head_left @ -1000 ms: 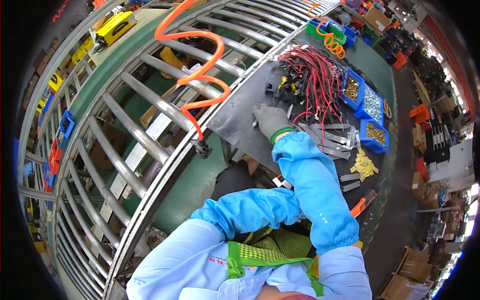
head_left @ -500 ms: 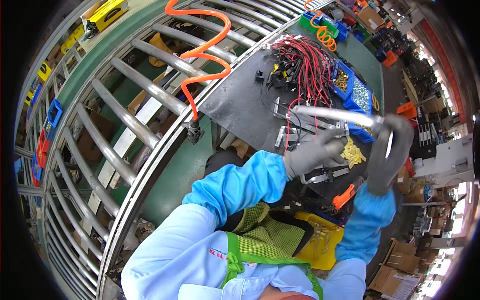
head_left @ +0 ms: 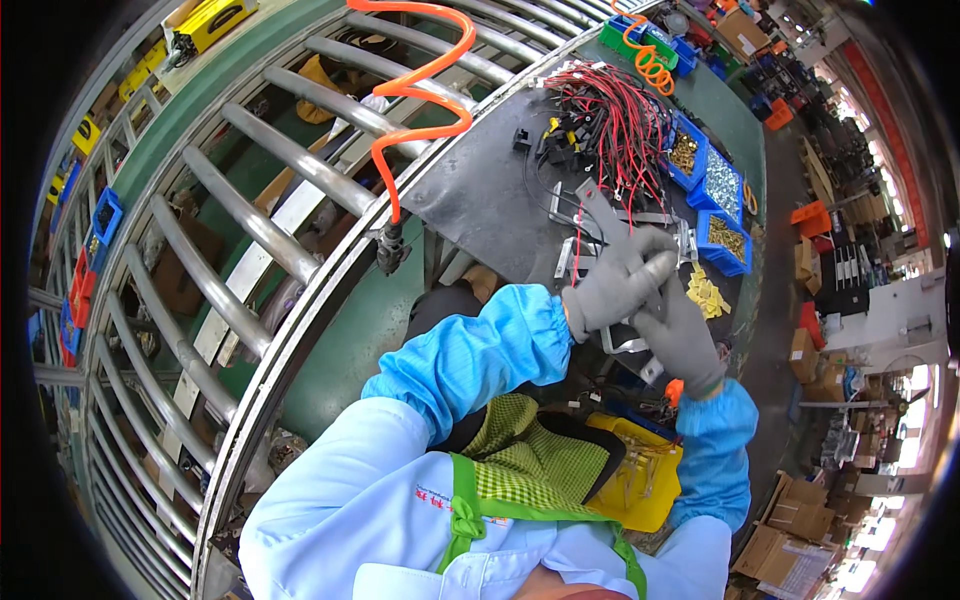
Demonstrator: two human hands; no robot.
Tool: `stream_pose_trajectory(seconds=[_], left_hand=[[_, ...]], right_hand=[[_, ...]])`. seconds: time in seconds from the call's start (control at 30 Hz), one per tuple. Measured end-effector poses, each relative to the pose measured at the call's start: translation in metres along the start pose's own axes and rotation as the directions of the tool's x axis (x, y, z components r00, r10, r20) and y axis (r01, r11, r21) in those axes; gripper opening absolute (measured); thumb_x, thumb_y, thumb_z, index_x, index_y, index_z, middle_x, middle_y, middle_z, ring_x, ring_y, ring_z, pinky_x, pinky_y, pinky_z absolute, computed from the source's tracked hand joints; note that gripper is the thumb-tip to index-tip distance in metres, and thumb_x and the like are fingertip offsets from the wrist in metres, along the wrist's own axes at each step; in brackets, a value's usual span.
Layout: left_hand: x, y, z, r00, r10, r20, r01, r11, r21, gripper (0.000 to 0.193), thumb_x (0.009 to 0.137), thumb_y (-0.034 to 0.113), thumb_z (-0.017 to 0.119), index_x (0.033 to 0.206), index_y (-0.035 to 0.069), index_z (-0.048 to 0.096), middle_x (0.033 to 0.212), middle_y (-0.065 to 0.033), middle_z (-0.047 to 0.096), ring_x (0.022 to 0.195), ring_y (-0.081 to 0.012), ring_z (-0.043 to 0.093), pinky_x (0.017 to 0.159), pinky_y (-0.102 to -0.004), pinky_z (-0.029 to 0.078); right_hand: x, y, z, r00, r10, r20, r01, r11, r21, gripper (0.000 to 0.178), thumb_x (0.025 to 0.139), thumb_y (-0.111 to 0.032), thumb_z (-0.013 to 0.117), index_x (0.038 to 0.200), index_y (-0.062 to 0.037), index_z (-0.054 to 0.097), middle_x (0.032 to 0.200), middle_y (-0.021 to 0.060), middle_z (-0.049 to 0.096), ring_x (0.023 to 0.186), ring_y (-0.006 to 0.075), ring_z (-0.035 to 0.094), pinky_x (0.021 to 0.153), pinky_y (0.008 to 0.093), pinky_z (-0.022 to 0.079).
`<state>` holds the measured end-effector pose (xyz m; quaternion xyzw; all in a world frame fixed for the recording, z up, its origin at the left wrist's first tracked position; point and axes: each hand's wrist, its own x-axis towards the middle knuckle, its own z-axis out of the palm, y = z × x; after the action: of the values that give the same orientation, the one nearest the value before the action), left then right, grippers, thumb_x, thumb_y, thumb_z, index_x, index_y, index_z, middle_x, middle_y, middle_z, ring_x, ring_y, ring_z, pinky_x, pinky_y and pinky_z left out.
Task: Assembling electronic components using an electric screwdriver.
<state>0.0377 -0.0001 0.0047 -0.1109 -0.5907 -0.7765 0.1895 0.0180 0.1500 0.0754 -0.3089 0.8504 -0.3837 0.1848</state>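
Note:
My left hand (head_left: 618, 285) and my right hand (head_left: 685, 338), both in grey gloves, meet over the dark worktop. Between them they grip a flat metal bracket (head_left: 600, 208); its bare end sticks out past my left fingers toward the cables, and the rest is hidden by the gloves. The fingers of both hands cross and overlap. More metal brackets (head_left: 565, 258) lie on the worktop beside my left hand. A pile of small yellow pieces (head_left: 707, 293) is just beyond my right hand. Near my right wrist shows the orange end of a tool (head_left: 674, 391).
Red and black cables (head_left: 610, 120) lie heaped at the back. Blue bins (head_left: 723, 243) of small metal fasteners line the right side. A roller conveyor (head_left: 250, 235) runs along the left, with an orange coiled hose (head_left: 430, 130) hanging over it. A yellow tray (head_left: 640, 500) sits below my right forearm.
My right hand has come down and left with the bracket, from beside the bins to my left hand. The bracket has turned, and my left hand now closes on it too.

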Motion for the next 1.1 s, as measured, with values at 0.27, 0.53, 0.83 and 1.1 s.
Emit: stream_pose_trajectory(seconds=[0.27,0.53,0.83,1.1], left_hand=[[0.037,0.017,-0.103,0.763,-0.136,-0.633,-0.250,0.839,-0.482,0.061,0.098,0.050,0.050,0.135,0.003,0.039,0.115,-0.0115,0.055,0.099,-0.0208,0.059,0.085,-0.0344,0.050],[0.039,0.016,-0.103,0.620,-0.090,-0.780,-0.159,0.958,-0.237,0.046,0.100,0.039,0.051,0.131,0.005,0.047,0.106,-0.0043,0.055,0.086,-0.0112,0.053,0.078,-0.0263,0.047],[0.038,-0.006,-0.094,0.773,-0.094,-0.627,-0.074,0.969,-0.236,0.033,0.098,0.021,0.056,0.125,0.001,0.053,0.108,-0.0060,0.058,0.088,-0.0128,0.059,0.079,-0.0255,0.051],[0.034,-0.020,-0.070,0.923,-0.146,-0.355,0.133,0.989,-0.060,0.030,0.095,0.023,0.060,0.118,0.003,0.060,0.095,-0.0050,0.064,0.082,-0.0115,0.058,0.074,-0.0279,0.050]], right_hand=[[0.095,0.008,0.027,0.988,-0.095,-0.125,0.070,0.980,-0.188,0.037,0.084,-0.026,0.064,0.114,-0.0046,0.065,0.081,0.0062,0.063,0.072,0.0153,0.058,0.065,0.0325,0.048],[0.152,0.042,0.069,0.986,0.142,-0.086,-0.165,0.787,-0.595,0.036,0.079,-0.029,0.060,0.109,-0.0092,0.066,0.098,0.0217,0.068,0.095,0.0398,0.064,0.087,0.0470,0.050],[0.144,-0.047,-0.085,0.839,-0.151,-0.523,-0.092,0.907,-0.410,0.032,0.090,-0.032,0.060,0.102,-0.0028,0.066,0.084,0.0219,0.066,0.080,0.0324,0.068,0.071,0.0428,0.052],[0.095,-0.111,-0.206,0.395,-0.658,-0.642,-0.045,0.684,-0.728,0.030,0.097,-0.036,0.055,0.114,-0.0133,0.066,0.085,0.0108,0.067,0.071,0.0226,0.064,0.067,0.0350,0.051]])
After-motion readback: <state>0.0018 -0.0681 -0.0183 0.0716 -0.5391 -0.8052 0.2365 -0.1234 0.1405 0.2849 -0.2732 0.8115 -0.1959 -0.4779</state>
